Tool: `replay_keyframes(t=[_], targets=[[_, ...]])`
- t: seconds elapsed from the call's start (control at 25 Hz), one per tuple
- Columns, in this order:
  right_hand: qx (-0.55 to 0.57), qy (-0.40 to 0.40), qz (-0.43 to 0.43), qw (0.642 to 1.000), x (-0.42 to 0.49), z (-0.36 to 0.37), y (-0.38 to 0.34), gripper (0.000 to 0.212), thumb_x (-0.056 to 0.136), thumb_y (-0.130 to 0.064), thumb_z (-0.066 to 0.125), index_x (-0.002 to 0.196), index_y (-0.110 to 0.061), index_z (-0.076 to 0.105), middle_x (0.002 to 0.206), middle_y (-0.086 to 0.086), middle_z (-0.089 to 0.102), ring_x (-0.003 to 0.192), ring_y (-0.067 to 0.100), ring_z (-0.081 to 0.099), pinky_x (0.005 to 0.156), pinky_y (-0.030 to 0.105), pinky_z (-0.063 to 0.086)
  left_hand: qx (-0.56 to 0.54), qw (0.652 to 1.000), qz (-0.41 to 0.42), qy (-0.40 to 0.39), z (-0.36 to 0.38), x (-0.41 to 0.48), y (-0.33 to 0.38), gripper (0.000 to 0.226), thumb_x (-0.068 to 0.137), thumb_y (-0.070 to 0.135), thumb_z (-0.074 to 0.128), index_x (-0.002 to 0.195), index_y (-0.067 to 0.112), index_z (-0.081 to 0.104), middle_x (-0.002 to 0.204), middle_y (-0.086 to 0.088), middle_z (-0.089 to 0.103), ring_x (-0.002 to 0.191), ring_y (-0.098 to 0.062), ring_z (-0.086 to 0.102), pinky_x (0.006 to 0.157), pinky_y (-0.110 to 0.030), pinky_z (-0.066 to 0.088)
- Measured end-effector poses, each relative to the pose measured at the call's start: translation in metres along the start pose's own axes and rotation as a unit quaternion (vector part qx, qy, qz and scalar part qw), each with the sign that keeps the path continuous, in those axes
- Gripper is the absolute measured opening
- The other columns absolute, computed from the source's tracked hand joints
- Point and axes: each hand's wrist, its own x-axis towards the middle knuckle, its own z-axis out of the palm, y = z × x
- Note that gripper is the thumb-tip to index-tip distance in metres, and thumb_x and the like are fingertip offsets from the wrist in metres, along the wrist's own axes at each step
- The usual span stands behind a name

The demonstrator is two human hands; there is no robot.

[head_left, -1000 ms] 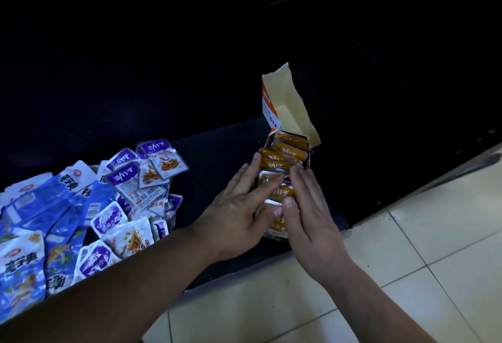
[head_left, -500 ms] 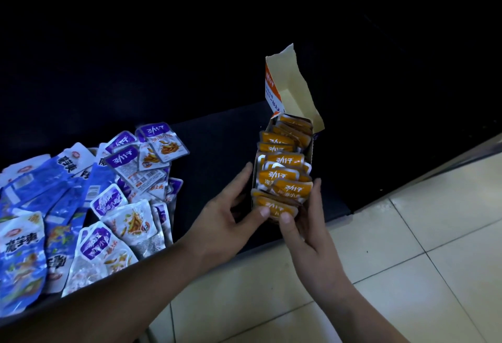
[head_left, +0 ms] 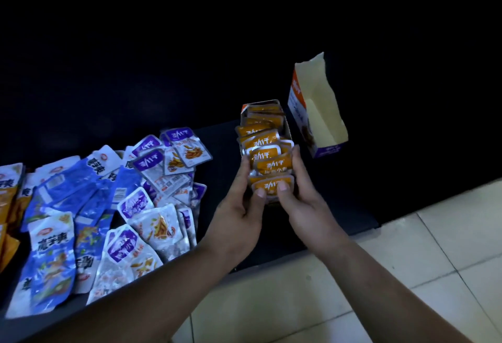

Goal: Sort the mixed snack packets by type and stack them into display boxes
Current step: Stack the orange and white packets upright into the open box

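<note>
A narrow display box (head_left: 287,125) packed with a row of orange snack packets (head_left: 262,155) lies on the dark table. My left hand (head_left: 239,215) grips its near left side and my right hand (head_left: 307,201) grips its near right side. Both thumbs press on the front orange packet (head_left: 271,186). An empty open display box (head_left: 317,109), cream inside with a purple end, lies just to the right, apart from the orange row. Loose purple-and-white packets (head_left: 163,177) and larger blue packets (head_left: 62,196) are heaped at the left.
More orange packets (head_left: 6,207) show at the far left edge. The dark table's front edge (head_left: 271,258) runs diagonally below my hands. Pale tiled floor (head_left: 434,247) lies at the lower right. Everything behind the boxes is black and unreadable.
My hands slid from on top of the orange packets down to the box's near end and now clasp its sides. The orange row now sits apart from the cream box.
</note>
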Motion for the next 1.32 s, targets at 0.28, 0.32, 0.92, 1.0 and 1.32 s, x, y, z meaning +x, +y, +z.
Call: replay_keyframes(t=[0.28, 0.32, 0.92, 1.0, 1.32], targets=[[-0.028, 0.161, -0.02, 0.986, 0.048, 0.003, -0.015, 0.033, 0.102, -0.042, 0.059, 0.135, -0.043, 0.06, 0.127, -0.023, 0.067, 0.124, -0.002, 0.058, 0.099, 0.021, 0.046, -0.06, 0.995, -0.024, 0.08, 0.003, 0.061, 0.026, 0.059, 0.101, 0.033, 0.062, 0.134, 0.071, 0.031, 0.126, 0.021, 0.067, 0.116, 0.013, 0.059, 0.1, -0.017, 0.045], [-0.029, 0.168, -0.03, 0.985, 0.05, 0.003, -0.017, 0.032, 0.101, -0.04, 0.061, 0.133, -0.041, 0.063, 0.122, -0.021, 0.069, 0.121, -0.004, 0.059, 0.1, 0.019, 0.047, -0.074, 0.993, -0.019, 0.089, 0.005, 0.062, 0.026, 0.056, 0.102, 0.031, 0.061, 0.135, 0.069, 0.035, 0.123, 0.022, 0.069, 0.115, 0.014, 0.06, 0.099, -0.014, 0.045], [-0.219, 0.264, -0.011, 0.939, 0.05, -0.038, -0.029, 0.042, 0.099, -0.027, 0.061, 0.141, -0.026, 0.056, 0.14, 0.0, 0.052, 0.135, 0.023, 0.047, 0.102, 0.027, 0.044, -0.069, 0.982, -0.097, 0.149, 0.007, 0.037, 0.036, 0.031, 0.098, 0.039, 0.063, 0.126, 0.026, 0.06, 0.098, 0.014, 0.071, 0.088, -0.002, 0.069, 0.081, -0.029, 0.058], [-0.333, 0.162, 0.034, 0.928, 0.047, -0.044, -0.014, 0.064, 0.098, -0.027, 0.059, 0.157, -0.027, 0.033, 0.163, 0.0, 0.03, 0.155, 0.022, 0.015, 0.122, 0.037, 0.027, -0.086, 0.981, -0.111, 0.133, 0.015, 0.028, 0.038, 0.019, 0.101, 0.031, 0.061, 0.12, 0.029, 0.064, 0.094, 0.008, 0.073, 0.08, -0.009, 0.073, 0.082, -0.037, 0.062], [-0.44, 0.13, -0.02, 0.888, -0.021, -0.029, -0.009, 0.031, 0.083, -0.048, 0.057, 0.1, -0.023, 0.063, 0.08, 0.0, 0.067, 0.086, 0.03, 0.063, 0.075, 0.037, 0.051, -0.082, 0.982, -0.148, 0.088, 0.028, 0.0, 0.04, 0.014, 0.104, 0.028, 0.056, 0.103, 0.033, 0.069, 0.098, 0.0, 0.075, 0.076, -0.016, 0.074, 0.075, -0.04, 0.061]])
